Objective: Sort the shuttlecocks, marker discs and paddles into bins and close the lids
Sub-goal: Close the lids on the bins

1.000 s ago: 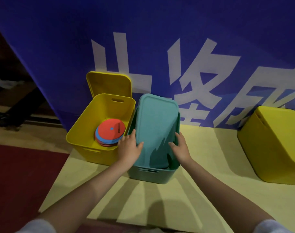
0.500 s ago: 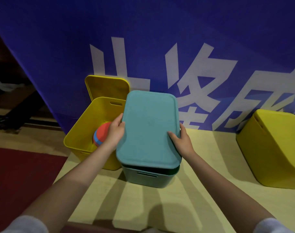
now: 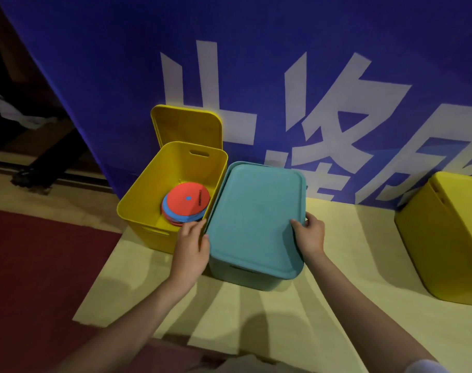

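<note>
Fingers (image 3: pixel 296 224) grip teal lid (image 3: pixel 256 219) — discs (image 3: pixel 187 201) binned.

You cannot see into the teal bin (image 3: pixel 243 275) — its lid (image 3: pixel 256 219) covers the whole opening, so whatever lies inside is hidden. Your left hand (image 3: pixel 190 249) has its fingertips tucked at the lid's left edge, out of sight. In the open yellow bin (image 3: pixel 148 200), only the top red disc (image 3: pixel 187 197) shows whole; the discs beneath peek out as slivers, too stacked to count. At far right, a second yellow bin (image 3: pixel 444 238) is cut off by the frame edge. The banner (image 3: pixel 256 76) lettering runs off right — unreadable.
</note>
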A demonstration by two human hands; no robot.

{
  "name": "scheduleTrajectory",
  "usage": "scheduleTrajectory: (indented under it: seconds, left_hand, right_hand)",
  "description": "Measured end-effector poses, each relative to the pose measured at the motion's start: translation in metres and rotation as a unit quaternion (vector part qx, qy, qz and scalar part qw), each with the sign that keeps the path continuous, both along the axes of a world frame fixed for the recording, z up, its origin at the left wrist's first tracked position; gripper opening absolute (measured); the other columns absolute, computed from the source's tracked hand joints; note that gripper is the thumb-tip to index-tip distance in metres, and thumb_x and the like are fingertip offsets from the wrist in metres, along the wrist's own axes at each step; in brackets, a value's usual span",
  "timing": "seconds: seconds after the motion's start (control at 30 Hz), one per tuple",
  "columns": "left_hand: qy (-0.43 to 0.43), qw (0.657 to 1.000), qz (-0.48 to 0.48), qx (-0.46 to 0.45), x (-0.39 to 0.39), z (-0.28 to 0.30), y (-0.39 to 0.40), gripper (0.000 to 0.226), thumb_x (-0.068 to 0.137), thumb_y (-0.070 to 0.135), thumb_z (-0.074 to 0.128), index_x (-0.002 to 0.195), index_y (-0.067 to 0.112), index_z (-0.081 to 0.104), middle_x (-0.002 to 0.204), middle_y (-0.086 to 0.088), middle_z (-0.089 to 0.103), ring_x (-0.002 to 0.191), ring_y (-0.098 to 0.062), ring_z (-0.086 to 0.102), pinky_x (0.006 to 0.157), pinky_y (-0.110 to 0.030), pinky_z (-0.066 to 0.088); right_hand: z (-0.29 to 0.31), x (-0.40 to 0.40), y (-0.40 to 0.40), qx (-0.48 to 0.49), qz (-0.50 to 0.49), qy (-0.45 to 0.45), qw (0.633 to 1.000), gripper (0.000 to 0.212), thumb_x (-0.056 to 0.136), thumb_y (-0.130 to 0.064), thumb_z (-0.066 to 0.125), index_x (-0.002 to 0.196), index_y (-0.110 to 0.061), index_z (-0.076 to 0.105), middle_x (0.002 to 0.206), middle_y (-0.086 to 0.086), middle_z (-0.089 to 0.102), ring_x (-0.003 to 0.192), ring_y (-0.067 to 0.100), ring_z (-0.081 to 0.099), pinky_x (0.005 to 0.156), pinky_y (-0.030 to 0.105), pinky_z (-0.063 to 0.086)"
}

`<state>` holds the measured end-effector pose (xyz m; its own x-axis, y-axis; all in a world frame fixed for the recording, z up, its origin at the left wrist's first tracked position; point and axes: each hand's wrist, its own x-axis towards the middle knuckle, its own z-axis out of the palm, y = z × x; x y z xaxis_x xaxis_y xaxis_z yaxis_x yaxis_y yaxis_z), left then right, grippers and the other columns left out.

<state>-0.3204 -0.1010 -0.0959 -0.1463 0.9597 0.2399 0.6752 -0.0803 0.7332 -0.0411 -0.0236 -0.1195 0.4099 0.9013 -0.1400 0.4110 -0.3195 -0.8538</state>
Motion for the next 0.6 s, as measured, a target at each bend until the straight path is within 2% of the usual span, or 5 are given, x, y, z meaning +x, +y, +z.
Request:
scheduleTrajectory:
  seconds: [0.07,0.2,0.37,0.5,0.6]
  left_hand:
    - [-0.02,0.999,-0.002,-0.042,0.007,-0.002,-0.008,0.043,0.095,0.011,0.05,0.137,0.004,0.046,0.13,-0.012,0.048,0.121,-0.026,0.047,0.101,-0.025,0.033]
    - [-0.087,0.99,0.011,-0.107,0.025,-0.003,-0.016,0.049,0.097,0.023,0.046,0.145,0.015,0.037,0.14,-0.005,0.049,0.127,-0.02,0.046,0.105,-0.036,0.04]
    - [-0.052,0.992,0.002,-0.115,0.033,0.003,-0.009,0.045,0.098,0.024,0.044,0.142,0.021,0.039,0.128,-0.001,0.048,0.117,-0.017,0.048,0.092,-0.026,0.04]
    - [-0.048,0.994,0.018,-0.098,0.044,-0.001,-0.002,0.043,0.097,0.015,0.04,0.141,0.014,0.04,0.13,-0.007,0.052,0.116,-0.023,0.05,0.094,-0.033,0.044]
    - [-0.046,0.995,0.024,-0.08,0.047,-0.002,-0.007,0.045,0.097,0.013,0.041,0.142,0.013,0.038,0.133,-0.005,0.054,0.118,-0.023,0.051,0.096,-0.034,0.045]
  right_hand:
    - [0.006,-0.004,0.003,0.005,0.005,0.001,1.0,0.051,0.078,-0.04,0.056,0.122,-0.016,0.06,0.102,0.012,0.062,0.091,0.028,0.062,0.081,0.042,0.055]
    - [0.01,0.002,0.004,0.012,0.012,0.0,1.0,0.044,0.083,-0.036,0.055,0.123,-0.017,0.06,0.103,0.013,0.061,0.088,0.025,0.061,0.076,0.036,0.051]
    - [0.017,0.017,0.019,0.019,0.063,-0.041,0.997,0.051,0.075,-0.051,0.047,0.116,-0.025,0.062,0.097,0.008,0.061,0.083,0.021,0.06,0.074,0.038,0.053]
    - [0.012,0.02,0.025,0.009,0.086,-0.06,0.994,0.048,0.077,-0.05,0.045,0.111,-0.022,0.064,0.099,0.004,0.063,0.087,0.02,0.061,0.08,0.044,0.055]
    - [0.006,0.023,0.023,0.011,0.09,-0.066,0.994,0.046,0.079,-0.052,0.044,0.112,-0.027,0.062,0.1,0.0,0.063,0.09,0.018,0.061,0.082,0.046,0.055]
